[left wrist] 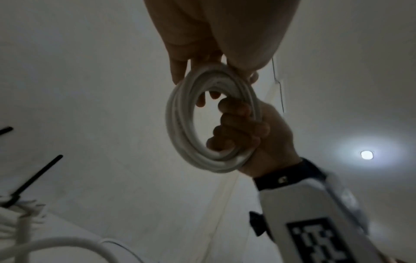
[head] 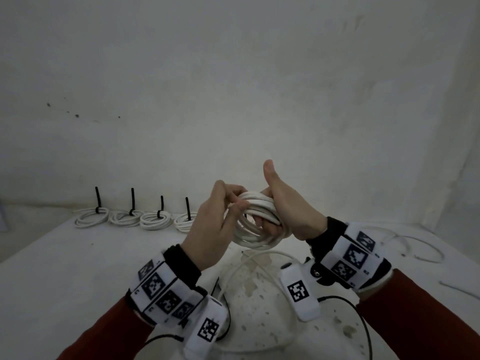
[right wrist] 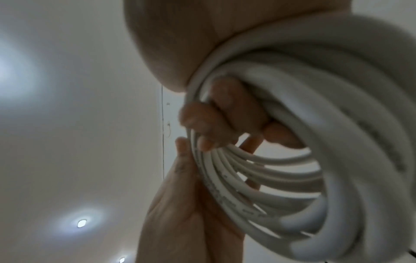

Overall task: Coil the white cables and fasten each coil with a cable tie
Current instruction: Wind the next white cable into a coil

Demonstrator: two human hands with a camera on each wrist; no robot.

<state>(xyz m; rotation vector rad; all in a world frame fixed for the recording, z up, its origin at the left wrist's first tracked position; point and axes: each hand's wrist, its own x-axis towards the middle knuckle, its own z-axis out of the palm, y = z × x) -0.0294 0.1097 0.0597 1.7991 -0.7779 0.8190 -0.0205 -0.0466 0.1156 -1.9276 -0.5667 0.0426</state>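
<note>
Both hands are up above the white table [head: 65, 268], and between them sits the white cable coil [head: 255, 224], lifted clear of the surface. The right hand [head: 288, 211] has its fingers curled through the middle of the coil and wrapped round the bundled loops, thumb sticking straight up. From the left wrist camera those fingers [left wrist: 238, 124] hook through the ring from the inside. The left hand [head: 220, 224] comes in on the coil's other side, thumb and fingertips pinching the loops at the top edge. A loose tail of the same cable [head: 249, 266] hangs down from the coil toward the table. Beyond the coil and off to its left, against the wall, four finished coils [head: 91, 216] lie in a row, each cinched with a black cable tie [head: 98, 200] whose tail stands upright. To the coil's right, another loose white cable [head: 415, 245] trails across the table.
</note>
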